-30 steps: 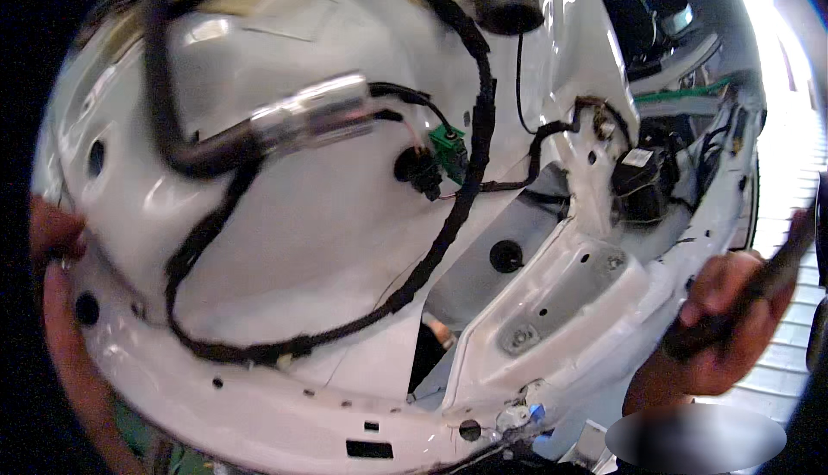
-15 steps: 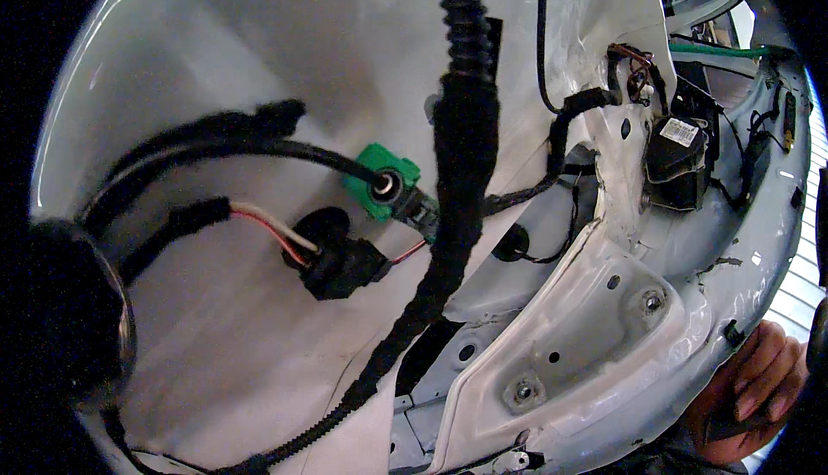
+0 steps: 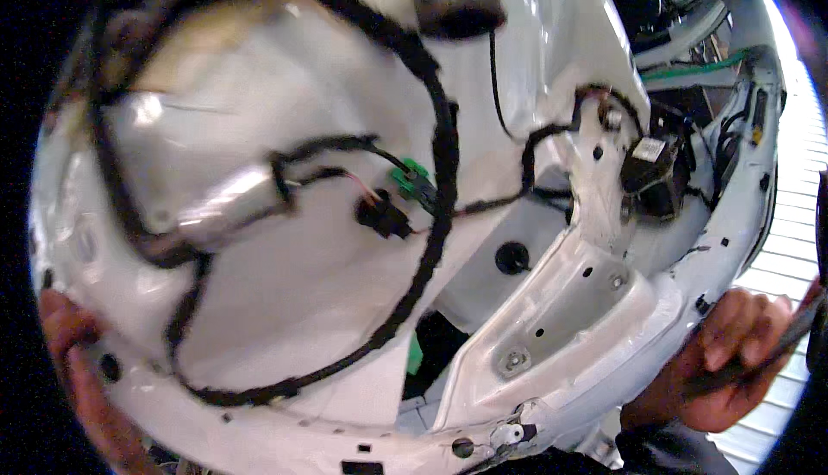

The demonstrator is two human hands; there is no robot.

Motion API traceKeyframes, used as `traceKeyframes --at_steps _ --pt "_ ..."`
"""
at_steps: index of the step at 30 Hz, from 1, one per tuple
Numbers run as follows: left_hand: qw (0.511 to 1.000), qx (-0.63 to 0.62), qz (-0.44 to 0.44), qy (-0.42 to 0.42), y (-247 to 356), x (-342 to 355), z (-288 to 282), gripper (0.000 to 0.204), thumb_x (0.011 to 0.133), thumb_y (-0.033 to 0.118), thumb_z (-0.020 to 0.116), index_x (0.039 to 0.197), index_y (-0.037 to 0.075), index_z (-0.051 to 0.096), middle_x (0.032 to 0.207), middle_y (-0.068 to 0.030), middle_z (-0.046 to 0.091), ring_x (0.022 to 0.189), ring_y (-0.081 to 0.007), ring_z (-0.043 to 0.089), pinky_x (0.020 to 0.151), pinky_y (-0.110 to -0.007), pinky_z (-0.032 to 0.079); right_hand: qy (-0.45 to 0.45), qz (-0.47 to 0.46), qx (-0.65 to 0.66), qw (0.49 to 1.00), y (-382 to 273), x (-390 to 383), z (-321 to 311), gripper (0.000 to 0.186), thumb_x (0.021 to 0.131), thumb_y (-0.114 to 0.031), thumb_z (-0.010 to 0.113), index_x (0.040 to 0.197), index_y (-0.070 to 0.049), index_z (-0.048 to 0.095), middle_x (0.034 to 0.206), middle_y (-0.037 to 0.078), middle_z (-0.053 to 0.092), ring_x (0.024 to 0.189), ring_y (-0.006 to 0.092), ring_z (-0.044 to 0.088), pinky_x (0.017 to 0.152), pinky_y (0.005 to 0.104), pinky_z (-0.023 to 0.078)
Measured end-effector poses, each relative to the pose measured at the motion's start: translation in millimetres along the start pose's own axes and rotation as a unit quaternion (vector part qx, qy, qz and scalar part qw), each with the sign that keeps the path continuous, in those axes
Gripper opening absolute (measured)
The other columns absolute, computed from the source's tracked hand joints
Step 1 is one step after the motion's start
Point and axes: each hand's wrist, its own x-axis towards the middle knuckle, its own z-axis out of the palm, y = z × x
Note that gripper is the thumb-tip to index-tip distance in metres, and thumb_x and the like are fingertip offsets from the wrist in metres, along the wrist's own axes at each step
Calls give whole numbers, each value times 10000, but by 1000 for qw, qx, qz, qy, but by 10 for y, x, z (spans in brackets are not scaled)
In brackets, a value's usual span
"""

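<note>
White painted sheet metal fills almost the whole view: it is a large car body panel, seen from its inner side, with curved edges and several small holes. The person's left hand is at the lower left edge of this panel; the fingers are curled around the rim, so the hand is closed on the panel there, though only part of it is visible. The right hand is at the lower right, just beside the outer edge of the panel. Its fingers are folded around a thin dark tool that sticks out toward the upper right; what kind of tool it is cannot be told, because it is blurred. A black wiring harness runs in a big loop over the panel, from the top down to the lower middle and back to the left side. Near the centre, a green connector and a black plug hang on thinner wires, close to each other and touching the harness. A grey cylinder part lies to the left of them. To the right, a white bracket with bolts stands out of the panel, and above it sits a black module with more cables around it.
</note>
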Motion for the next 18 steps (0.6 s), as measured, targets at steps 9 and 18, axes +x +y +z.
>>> traceKeyframes --at_steps 9,18 --pt "986 23 163 -1 461 384 -71 159 729 112 661 865 37 694 875 -162 656 903 -364 617 865 -430 456 -51 34 -62 996 -57 90 136 697 992 -255 597 1540 6 254 776 92 628 611 129 565 562 262 464" --pt "964 188 81 170 461 222 -110 514 742 215 646 1207 2 592 1346 -230 499 1348 -400 404 1177 -540 211 -215 299 14 930 -262 1220 1383 392 874 -182 726 1144 91 645 791 55 660 604 121 604 518 287 489"
